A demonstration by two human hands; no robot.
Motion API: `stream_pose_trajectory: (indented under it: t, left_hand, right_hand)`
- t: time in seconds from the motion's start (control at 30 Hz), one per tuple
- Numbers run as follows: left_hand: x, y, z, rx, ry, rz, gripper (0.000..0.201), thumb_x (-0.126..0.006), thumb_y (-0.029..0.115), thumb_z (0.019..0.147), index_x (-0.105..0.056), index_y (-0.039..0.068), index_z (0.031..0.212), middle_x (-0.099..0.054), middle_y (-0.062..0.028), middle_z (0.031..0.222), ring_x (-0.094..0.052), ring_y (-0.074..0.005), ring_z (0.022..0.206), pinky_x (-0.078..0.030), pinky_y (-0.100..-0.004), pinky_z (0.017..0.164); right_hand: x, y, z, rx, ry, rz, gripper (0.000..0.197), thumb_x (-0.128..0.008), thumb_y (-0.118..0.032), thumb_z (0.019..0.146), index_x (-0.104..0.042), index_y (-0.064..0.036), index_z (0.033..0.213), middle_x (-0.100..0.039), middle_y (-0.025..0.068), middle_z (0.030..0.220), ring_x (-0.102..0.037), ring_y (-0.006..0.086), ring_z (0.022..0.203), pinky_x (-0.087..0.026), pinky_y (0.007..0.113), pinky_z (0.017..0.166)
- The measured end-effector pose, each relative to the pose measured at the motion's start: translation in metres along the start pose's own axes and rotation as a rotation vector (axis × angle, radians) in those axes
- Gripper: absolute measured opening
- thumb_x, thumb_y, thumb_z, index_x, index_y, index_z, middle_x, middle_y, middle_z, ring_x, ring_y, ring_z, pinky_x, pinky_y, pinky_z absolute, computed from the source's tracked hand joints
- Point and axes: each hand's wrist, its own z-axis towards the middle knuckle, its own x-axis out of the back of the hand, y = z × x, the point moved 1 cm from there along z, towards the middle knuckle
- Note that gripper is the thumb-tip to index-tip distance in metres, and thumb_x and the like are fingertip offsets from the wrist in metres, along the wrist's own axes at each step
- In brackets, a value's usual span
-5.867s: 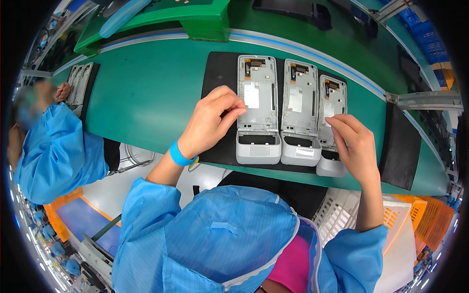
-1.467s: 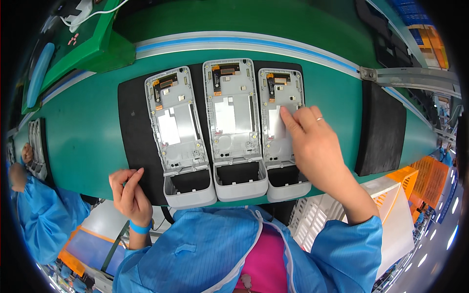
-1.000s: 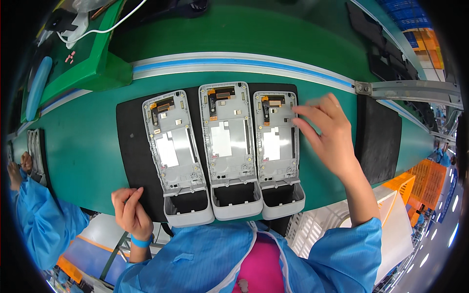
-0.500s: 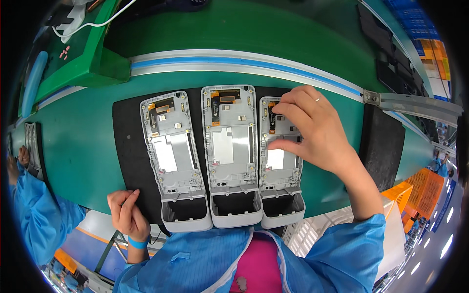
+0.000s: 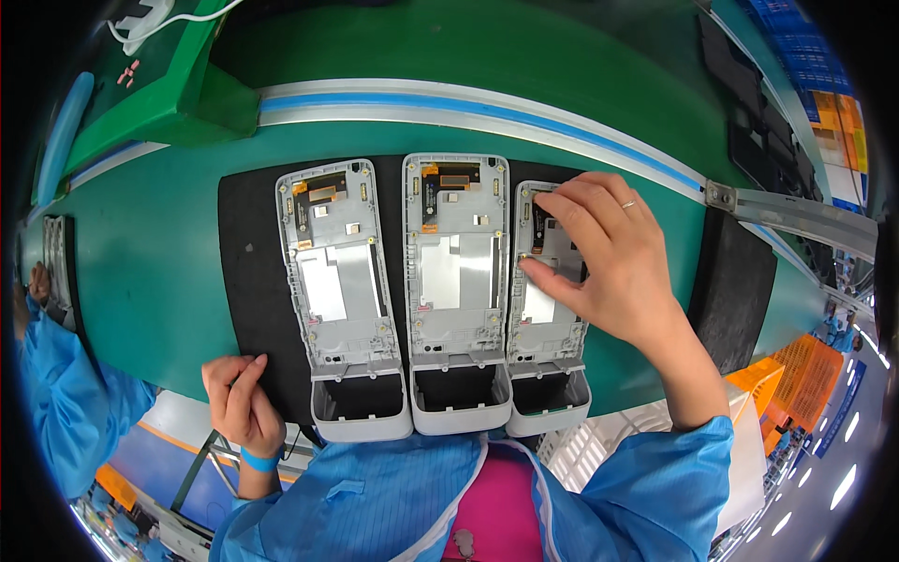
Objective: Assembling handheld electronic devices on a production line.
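The right hand (image 5: 613, 258) lies over the upper half of the right-hand grey plastic device housing (image 5: 548, 323), an open shell with a pale foil patch and a hollow bay at its near end. Its fingers are curled together with thumb and forefinger tips pressed close on something small at the housing's left rail; what they pinch is too small to tell. The left hand (image 5: 242, 398) rests well apart, at the near edge of the black rubber mat (image 5: 253, 244), fingers loosely bent and holding nothing that shows.

The housing under the right hand runs lengthwise away from the person, its hollow bay toward the body and its circuit end far. The right hand is on it; the left is far off to the other side.

Just beside it stand two matching grey housings, the middle one (image 5: 457, 290) and the left one (image 5: 339, 295), parallel and nearly touching. The mat sits on a green conveyor belt (image 5: 140, 272). At the far left edge, another person's blue sleeve (image 5: 66, 393) shows
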Motion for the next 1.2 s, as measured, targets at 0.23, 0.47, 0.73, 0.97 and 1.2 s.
stream_pose_trajectory:
  t: [0.23,0.47,0.73,0.97,1.2]
  left_hand:
    - [0.002,0.0,0.0,-0.014,0.007,0.013,0.032,-0.056,-0.015,0.069,-0.071,-0.006,0.096,-0.062,-0.0159,0.09,-0.058,-0.0305,0.084,-0.047,-0.0372,0.076]
    - [0.002,0.0,0.0,-0.011,0.011,-0.001,0.032,-0.057,-0.015,0.068,-0.071,-0.005,0.095,-0.063,-0.0158,0.091,-0.059,-0.0311,0.084,-0.048,-0.0381,0.076]
    - [0.003,0.0,0.001,-0.021,0.022,-0.004,0.032,-0.059,-0.016,0.068,-0.071,-0.005,0.095,-0.063,-0.0156,0.092,-0.059,-0.0313,0.084,-0.05,-0.0381,0.074]
    - [0.004,0.0,0.003,-0.016,0.026,-0.011,0.031,-0.059,-0.015,0.069,-0.071,-0.004,0.095,-0.064,-0.0152,0.092,-0.06,-0.0312,0.083,-0.05,-0.0379,0.074]
    - [0.003,0.0,0.003,-0.021,0.05,-0.026,0.032,-0.06,-0.015,0.066,-0.072,-0.004,0.093,-0.064,-0.0145,0.09,-0.059,-0.0298,0.08,-0.049,-0.0365,0.07]
  right_hand:
    - [0.003,0.0,0.002,0.056,-0.038,0.007,0.042,-0.078,-0.012,0.071,-0.067,-0.0043,0.111,-0.063,0.0101,0.11,-0.059,0.0301,0.105,-0.051,0.043,0.084]
    - [-0.002,0.001,0.007,0.115,0.115,-0.074,0.038,-0.074,-0.004,0.071,-0.067,-0.0014,0.108,-0.067,0.0089,0.097,-0.065,0.0262,0.089,-0.053,0.038,0.073]
    - [0.0,-0.016,0.015,0.151,0.105,-0.018,0.028,-0.075,-0.002,0.07,-0.068,-0.0014,0.097,-0.068,0.0083,0.092,-0.065,0.0259,0.086,-0.053,0.038,0.071]
    - [-0.017,-0.019,0.058,0.183,0.133,0.039,0.03,-0.08,-0.005,0.072,-0.069,-0.0022,0.1,-0.068,0.0079,0.097,-0.065,0.0284,0.091,-0.054,0.038,0.074]
    - [-0.026,-0.009,0.063,0.224,0.117,0.003,0.019,-0.078,-0.009,0.074,-0.071,-0.0041,0.091,-0.067,0.0051,0.094,-0.064,0.0245,0.088,-0.051,0.037,0.076]
